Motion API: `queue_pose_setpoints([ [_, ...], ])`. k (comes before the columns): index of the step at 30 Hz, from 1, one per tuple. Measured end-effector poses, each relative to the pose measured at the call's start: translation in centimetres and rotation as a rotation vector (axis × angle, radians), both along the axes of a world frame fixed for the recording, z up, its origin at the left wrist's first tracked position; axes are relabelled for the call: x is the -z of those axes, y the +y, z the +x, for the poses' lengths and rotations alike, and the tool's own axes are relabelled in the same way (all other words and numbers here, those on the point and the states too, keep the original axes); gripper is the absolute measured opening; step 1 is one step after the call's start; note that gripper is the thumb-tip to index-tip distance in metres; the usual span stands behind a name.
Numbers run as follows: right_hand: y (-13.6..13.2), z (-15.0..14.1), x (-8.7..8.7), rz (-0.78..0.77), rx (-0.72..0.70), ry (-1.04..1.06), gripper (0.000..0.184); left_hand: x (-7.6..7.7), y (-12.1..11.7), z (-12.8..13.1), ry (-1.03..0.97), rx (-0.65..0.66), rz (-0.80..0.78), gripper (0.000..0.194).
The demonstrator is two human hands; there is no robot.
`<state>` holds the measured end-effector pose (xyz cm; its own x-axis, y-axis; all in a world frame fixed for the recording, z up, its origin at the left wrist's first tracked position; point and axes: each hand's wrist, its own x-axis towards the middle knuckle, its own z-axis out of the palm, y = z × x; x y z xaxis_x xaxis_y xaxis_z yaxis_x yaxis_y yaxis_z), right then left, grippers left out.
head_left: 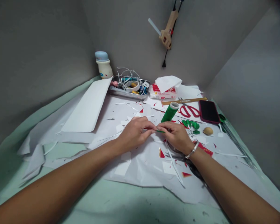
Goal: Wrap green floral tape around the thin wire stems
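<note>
We are bending over a pale green mat (pixel 121 202) that is covered with a white paper sheet (pixel 140 174) and lots of paper scraps. Our left hand (pixel 135 133) and our right hand (pixel 175 135) are almost touching, and both are nearly closed, with the fingers and thumbs pinching a thin green strip (pixel 160 131). The strip is lying sideways in front of us, with its long side running from left to right and tipping down a little to the right. The part we can see is poking out nearer our right hand, and our fingers are hiding the rest. A green thread spool (pixel 170 112) is standing just past our hands. To the right, green paper leaves (pixel 190 125), red scissors (pixel 189 110) and a black phone (pixel 208 112) are lying on the paper. Far away, a tissue pack (pixel 163 93) is showing red print, but we cannot read it. A silver bangle (pixel 192 150) is sitting on our right wrist, and a glue gun (pixel 166 31) is hanging on the wall.
</note>
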<state>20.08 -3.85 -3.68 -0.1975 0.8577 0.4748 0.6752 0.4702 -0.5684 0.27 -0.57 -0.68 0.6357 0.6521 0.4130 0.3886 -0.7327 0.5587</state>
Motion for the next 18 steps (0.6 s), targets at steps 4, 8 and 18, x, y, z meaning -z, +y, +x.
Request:
queue_pose_setpoints([
  [4, -0.8, -0.8, -0.1, 0.030, -0.147, -0.246, 0.015, -0.1, 0.1, 0.0, -0.059, -0.149, -0.040, 0.012],
  [8, -1.7, -1.3, -0.7, 0.176, -0.169, -0.359, 0.019, 0.4, 0.3, -0.1, 0.105, -0.161, 0.121, 0.015],
  [18, 0.0, 0.1, -0.1, 0.004, 0.016, 0.072, 0.016, 0.2, 0.1, -0.1, 0.083, 0.044, 0.102, 0.014],
])
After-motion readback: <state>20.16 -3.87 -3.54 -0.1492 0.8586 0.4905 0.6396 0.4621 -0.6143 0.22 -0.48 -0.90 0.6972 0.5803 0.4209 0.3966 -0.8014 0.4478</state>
